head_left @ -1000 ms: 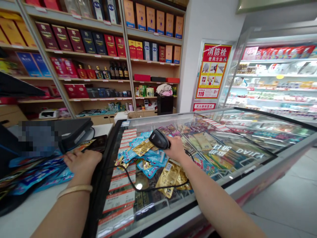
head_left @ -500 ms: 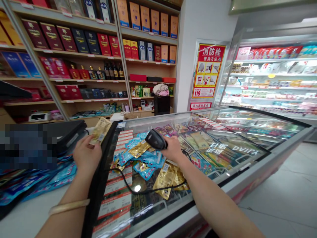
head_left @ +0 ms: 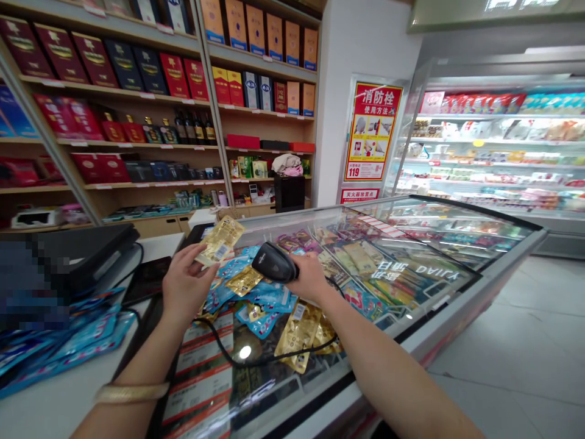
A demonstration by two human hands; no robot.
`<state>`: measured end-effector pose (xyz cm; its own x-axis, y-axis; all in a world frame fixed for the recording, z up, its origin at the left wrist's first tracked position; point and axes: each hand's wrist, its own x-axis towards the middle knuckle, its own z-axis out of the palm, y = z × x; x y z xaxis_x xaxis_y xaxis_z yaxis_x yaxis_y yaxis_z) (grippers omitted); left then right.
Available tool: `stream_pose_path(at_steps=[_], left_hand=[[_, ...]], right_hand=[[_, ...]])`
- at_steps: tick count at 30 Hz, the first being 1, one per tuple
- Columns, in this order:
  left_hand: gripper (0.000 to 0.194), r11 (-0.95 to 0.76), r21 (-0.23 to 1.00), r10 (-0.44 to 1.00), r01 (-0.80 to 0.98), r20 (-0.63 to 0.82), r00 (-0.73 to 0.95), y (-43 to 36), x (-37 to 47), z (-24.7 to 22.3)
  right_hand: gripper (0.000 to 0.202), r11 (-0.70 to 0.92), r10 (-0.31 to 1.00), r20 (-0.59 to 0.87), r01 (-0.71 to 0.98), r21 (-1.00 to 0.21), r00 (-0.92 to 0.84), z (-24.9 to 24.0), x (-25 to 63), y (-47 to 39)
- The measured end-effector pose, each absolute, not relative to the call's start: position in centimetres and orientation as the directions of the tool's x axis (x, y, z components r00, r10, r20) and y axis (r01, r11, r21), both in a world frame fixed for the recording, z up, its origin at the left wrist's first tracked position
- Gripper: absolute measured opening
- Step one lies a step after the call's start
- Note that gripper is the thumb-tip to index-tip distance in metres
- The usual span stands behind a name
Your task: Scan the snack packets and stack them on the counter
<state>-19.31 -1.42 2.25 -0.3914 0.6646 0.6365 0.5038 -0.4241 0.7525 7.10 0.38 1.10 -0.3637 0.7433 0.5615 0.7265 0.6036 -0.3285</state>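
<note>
Pinched in my left hand (head_left: 187, 281) is a gold ice cream wrapper packet (head_left: 221, 241), its barcode turned up. My right hand (head_left: 311, 277) grips a black barcode scanner (head_left: 275, 262), whose head points left toward that packet, a short gap apart. Beneath both hands, blue packets (head_left: 260, 323) and more gold packets (head_left: 299, 335) lie in a loose pile on the glass lid of a chest freezer (head_left: 256, 402). The scanner's black cable (head_left: 237, 364) loops over the glass and across the gold packets.
On the left, a white counter (head_left: 55, 408) carries a heap of blue packets (head_left: 86, 341) and a black device (head_left: 100, 250). Shelves of boxed bottles (head_left: 132, 67) line the back wall. A lit display fridge (head_left: 493, 146) stands at the right, past tiled floor (head_left: 512, 347).
My left hand has brought the gold packet rightward, from the freezer's left edge to near the scanner. The view has shifted a little to the right; my right hand still holds the scanner.
</note>
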Motion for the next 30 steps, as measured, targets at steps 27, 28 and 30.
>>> stream_pose_path(at_steps=[27,28,30], left_hand=[[0.05,-0.477,0.623,0.692,0.62,0.701,-0.172,-2.0,-18.1,2.2],[0.05,-0.476,0.619,0.691,0.626,0.703,-0.17,-2.0,-18.2,2.2],[0.049,-0.47,0.609,0.687,0.639,0.707,-0.168,-2.0,-18.2,2.2]], right_hand=[[0.019,0.606,0.756,0.496,0.742,-0.287,-0.426,1.2,7.0,0.4],[0.019,0.607,0.755,0.498,0.741,-0.286,-0.426,1.1,7.0,0.5],[0.019,0.609,0.753,0.502,0.739,-0.287,-0.425,1.1,7.0,0.5]])
